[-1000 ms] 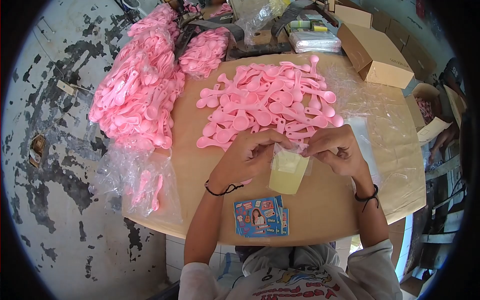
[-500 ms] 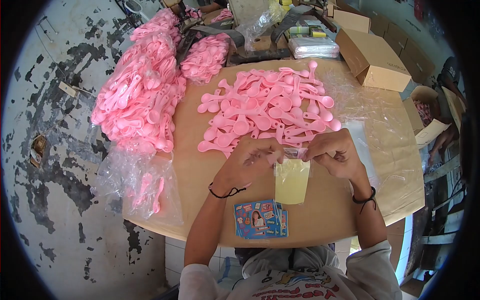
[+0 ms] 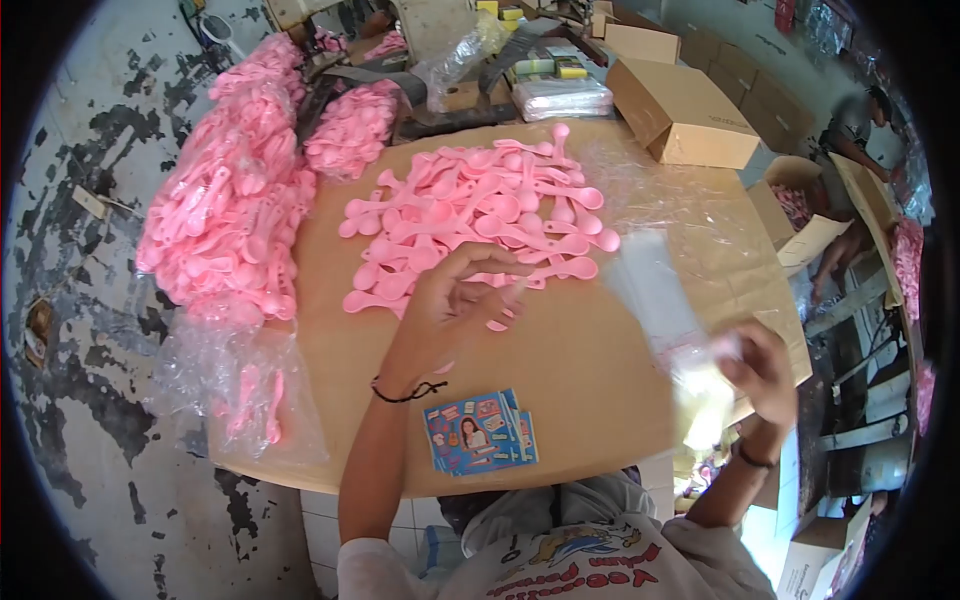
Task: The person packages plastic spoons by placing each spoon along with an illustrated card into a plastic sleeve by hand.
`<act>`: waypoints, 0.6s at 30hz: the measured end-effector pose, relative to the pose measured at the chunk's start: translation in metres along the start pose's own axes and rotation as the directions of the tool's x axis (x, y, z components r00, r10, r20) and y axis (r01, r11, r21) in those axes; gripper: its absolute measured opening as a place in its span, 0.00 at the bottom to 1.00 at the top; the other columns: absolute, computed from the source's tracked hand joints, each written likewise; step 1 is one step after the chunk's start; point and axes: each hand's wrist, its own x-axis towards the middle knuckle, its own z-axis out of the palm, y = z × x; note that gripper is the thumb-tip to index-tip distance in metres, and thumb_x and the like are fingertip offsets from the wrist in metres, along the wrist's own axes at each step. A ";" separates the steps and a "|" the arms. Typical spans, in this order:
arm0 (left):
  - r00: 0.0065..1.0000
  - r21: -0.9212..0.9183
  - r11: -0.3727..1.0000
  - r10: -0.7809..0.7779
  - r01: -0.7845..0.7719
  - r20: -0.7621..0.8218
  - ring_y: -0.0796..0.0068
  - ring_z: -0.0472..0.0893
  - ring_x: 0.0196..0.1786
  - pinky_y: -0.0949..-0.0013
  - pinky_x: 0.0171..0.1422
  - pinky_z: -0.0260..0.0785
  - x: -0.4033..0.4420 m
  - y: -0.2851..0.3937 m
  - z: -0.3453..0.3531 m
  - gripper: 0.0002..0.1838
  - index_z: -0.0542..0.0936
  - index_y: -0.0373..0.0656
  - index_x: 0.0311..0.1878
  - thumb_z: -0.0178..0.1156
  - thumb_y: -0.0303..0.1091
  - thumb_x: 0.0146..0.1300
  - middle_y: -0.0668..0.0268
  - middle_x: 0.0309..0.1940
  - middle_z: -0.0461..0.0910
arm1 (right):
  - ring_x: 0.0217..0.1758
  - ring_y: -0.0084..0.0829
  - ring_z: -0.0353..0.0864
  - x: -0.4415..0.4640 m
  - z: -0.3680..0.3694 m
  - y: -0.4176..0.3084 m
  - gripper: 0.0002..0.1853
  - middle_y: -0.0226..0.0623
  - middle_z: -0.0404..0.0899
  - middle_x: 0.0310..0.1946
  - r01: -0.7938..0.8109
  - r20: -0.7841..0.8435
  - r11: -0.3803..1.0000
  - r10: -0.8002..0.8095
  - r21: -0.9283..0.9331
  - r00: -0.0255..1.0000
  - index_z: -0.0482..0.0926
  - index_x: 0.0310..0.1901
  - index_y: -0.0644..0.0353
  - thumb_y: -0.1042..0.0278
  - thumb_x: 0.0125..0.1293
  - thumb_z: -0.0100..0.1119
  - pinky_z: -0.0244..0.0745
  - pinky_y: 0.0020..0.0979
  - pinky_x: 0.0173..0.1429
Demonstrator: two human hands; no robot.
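While holding the yellowish bag (image 3: 703, 405) near its top in the narrow right grip (image 3: 765, 375), at the near right corner of the bench (image 3: 590, 380), called for a light pinch against creasing, with the left grip (image 3: 452, 297) loosely wide near the pink spoons (image 3: 480, 205).

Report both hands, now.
Left hand: part open, fingers loosely curled, no packet in it.
Right hand: closed, blurred, fingers pinching the top of a yellowish packet.
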 end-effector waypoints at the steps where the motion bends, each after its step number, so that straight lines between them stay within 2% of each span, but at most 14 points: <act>1: 0.998 0.035 0.997 -0.066 0.067 -0.023 0.72 0.85 0.41 0.72 0.43 0.80 0.000 0.003 0.001 0.12 0.74 0.35 0.52 0.58 0.25 0.67 0.55 0.50 0.81 | 0.41 0.18 0.76 -0.034 -0.029 0.011 0.17 0.30 0.78 0.40 -0.059 -0.035 0.997 0.058 -0.046 0.998 0.75 0.50 0.67 0.76 0.59 0.65 0.71 0.20 0.43; 2: 0.998 0.086 0.994 -0.061 0.062 -0.010 0.73 0.84 0.42 0.72 0.44 0.79 0.000 0.000 0.001 0.10 0.76 0.35 0.51 0.58 0.25 0.67 0.56 0.49 0.81 | 0.43 0.19 0.75 -0.064 -0.052 0.023 0.19 0.31 0.77 0.43 -0.109 -0.132 0.993 0.102 -0.044 0.986 0.74 0.53 0.66 0.75 0.60 0.65 0.71 0.20 0.44; 3: 0.999 0.141 0.989 -0.053 0.053 -0.001 0.74 0.84 0.42 0.73 0.45 0.78 0.001 -0.001 0.002 0.09 0.77 0.35 0.49 0.59 0.26 0.67 0.58 0.49 0.82 | 0.43 0.20 0.74 -0.092 -0.068 0.040 0.22 0.31 0.76 0.43 -0.155 -0.332 0.980 0.106 -0.123 0.937 0.73 0.56 0.66 0.73 0.61 0.65 0.71 0.21 0.44; 4: 0.999 0.197 0.979 -0.049 0.047 0.006 0.75 0.84 0.43 0.73 0.47 0.77 0.001 -0.003 0.005 0.08 0.79 0.35 0.47 0.59 0.26 0.67 0.59 0.48 0.82 | 0.44 0.22 0.73 -0.101 -0.073 0.039 0.23 0.32 0.75 0.43 -0.180 -0.495 0.866 -0.087 -0.466 0.865 0.71 0.58 0.66 0.68 0.64 0.63 0.70 0.23 0.47; 6: 0.990 0.346 0.935 0.038 -0.084 0.136 0.75 0.83 0.44 0.74 0.48 0.75 0.003 -0.004 0.019 0.10 0.81 0.35 0.47 0.62 0.27 0.64 0.60 0.48 0.83 | 0.48 0.23 0.73 -0.112 -0.077 0.036 0.23 0.35 0.74 0.49 -0.106 -0.716 0.919 -0.218 -0.379 0.664 0.72 0.58 0.69 0.63 0.66 0.59 0.68 0.27 0.55; 7: 0.964 0.432 0.880 0.094 -0.197 0.250 0.73 0.84 0.44 0.73 0.48 0.75 0.008 -0.004 0.028 0.11 0.81 0.35 0.47 0.62 0.27 0.63 0.60 0.48 0.83 | 0.51 0.25 0.73 -0.106 -0.075 0.030 0.20 0.35 0.76 0.48 -0.021 -0.604 0.950 -0.181 -0.312 0.776 0.73 0.56 0.70 0.65 0.67 0.58 0.67 0.28 0.57; 8: 0.919 0.499 0.805 0.135 -0.319 0.370 0.71 0.84 0.44 0.72 0.48 0.76 0.012 -0.003 0.038 0.12 0.81 0.35 0.48 0.63 0.27 0.63 0.60 0.48 0.83 | 0.45 0.28 0.74 -0.079 -0.056 0.022 0.15 0.37 0.76 0.44 0.073 -0.494 0.968 -0.187 -0.240 0.849 0.75 0.51 0.69 0.75 0.63 0.59 0.68 0.26 0.52; 9: 0.860 0.478 0.787 0.126 -0.390 0.494 0.62 0.82 0.51 0.67 0.55 0.74 0.017 -0.003 0.050 0.16 0.79 0.37 0.53 0.62 0.30 0.63 0.56 0.53 0.80 | 0.43 0.28 0.75 -0.050 -0.032 0.022 0.13 0.38 0.78 0.44 0.104 -0.416 0.957 -0.215 -0.272 0.884 0.79 0.48 0.67 0.77 0.61 0.61 0.70 0.27 0.49; 10: 0.829 0.496 0.765 0.086 -0.410 0.552 0.61 0.80 0.54 0.66 0.58 0.72 0.020 -0.005 0.064 0.17 0.78 0.37 0.55 0.62 0.32 0.63 0.55 0.56 0.78 | 0.42 0.31 0.77 -0.012 -0.014 0.005 0.13 0.39 0.80 0.45 0.129 -0.158 0.895 -0.215 -0.428 0.964 0.81 0.46 0.63 0.77 0.59 0.64 0.71 0.30 0.47; 11: 0.795 0.512 0.741 0.049 -0.435 0.604 0.59 0.78 0.57 0.64 0.61 0.71 0.022 -0.011 0.078 0.18 0.77 0.36 0.56 0.61 0.33 0.64 0.54 0.58 0.77 | 0.43 0.34 0.78 0.017 0.003 0.017 0.13 0.38 0.81 0.45 0.119 -0.133 0.907 -0.187 -0.403 0.973 0.82 0.46 0.60 0.73 0.58 0.66 0.72 0.34 0.47; 12: 0.761 0.525 0.715 0.015 -0.462 0.649 0.58 0.76 0.60 0.62 0.64 0.69 0.024 -0.017 0.090 0.20 0.77 0.36 0.57 0.60 0.34 0.64 0.53 0.60 0.75 | 0.44 0.38 0.77 0.040 0.011 0.028 0.15 0.39 0.81 0.43 0.264 -0.053 0.779 -0.355 -0.569 0.933 0.82 0.47 0.60 0.71 0.57 0.67 0.72 0.37 0.49; 13: 0.749 0.527 0.710 0.001 -0.467 0.663 0.57 0.74 0.62 0.62 0.65 0.67 0.025 -0.023 0.099 0.21 0.75 0.36 0.58 0.59 0.35 0.65 0.53 0.62 0.73 | 0.44 0.41 0.77 0.053 0.013 0.039 0.13 0.40 0.80 0.41 0.263 -0.002 0.660 -0.372 -0.704 0.928 0.84 0.44 0.59 0.70 0.55 0.68 0.73 0.38 0.50; 15: 0.747 0.547 0.697 -0.025 -0.464 0.664 0.57 0.71 0.66 0.62 0.69 0.64 0.029 -0.035 0.108 0.23 0.73 0.36 0.61 0.58 0.36 0.66 0.52 0.65 0.70 | 0.44 0.42 0.76 0.070 0.008 0.061 0.11 0.39 0.80 0.40 0.237 0.018 0.676 -0.314 -0.698 0.949 0.85 0.40 0.59 0.69 0.55 0.68 0.73 0.39 0.50; 18: 0.747 0.533 0.665 0.058 -0.523 0.662 0.56 0.69 0.67 0.61 0.71 0.62 0.038 -0.048 0.114 0.23 0.73 0.30 0.59 0.57 0.36 0.65 0.48 0.65 0.69 | 0.43 0.42 0.77 0.072 0.009 0.060 0.07 0.37 0.81 0.37 0.214 0.008 0.684 -0.290 -0.698 0.957 0.85 0.35 0.58 0.69 0.54 0.69 0.73 0.38 0.50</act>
